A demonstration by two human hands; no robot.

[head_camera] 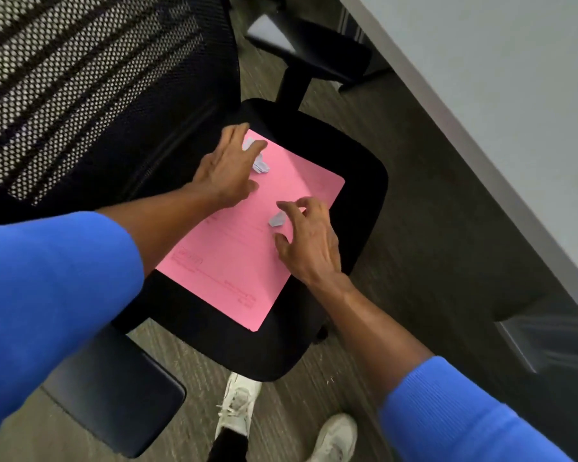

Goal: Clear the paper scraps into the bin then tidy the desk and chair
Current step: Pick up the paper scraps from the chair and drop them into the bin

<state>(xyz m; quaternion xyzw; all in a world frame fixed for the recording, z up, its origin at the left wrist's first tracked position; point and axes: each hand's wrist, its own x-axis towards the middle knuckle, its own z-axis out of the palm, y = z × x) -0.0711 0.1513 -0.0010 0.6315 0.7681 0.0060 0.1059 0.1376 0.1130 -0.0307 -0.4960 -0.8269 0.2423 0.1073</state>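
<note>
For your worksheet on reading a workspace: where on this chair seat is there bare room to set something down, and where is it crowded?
Free: the pink sheet's near half, below both hands, and the black seat margin along its right and front edges. Crowded: the sheet's far half, where the left hand and right hand reach for paper scraps.

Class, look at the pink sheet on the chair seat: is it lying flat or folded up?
Flat. The pink sheet lies spread on the black seat, three corners showing and no crease visible; two paper scraps rest on it.
</note>
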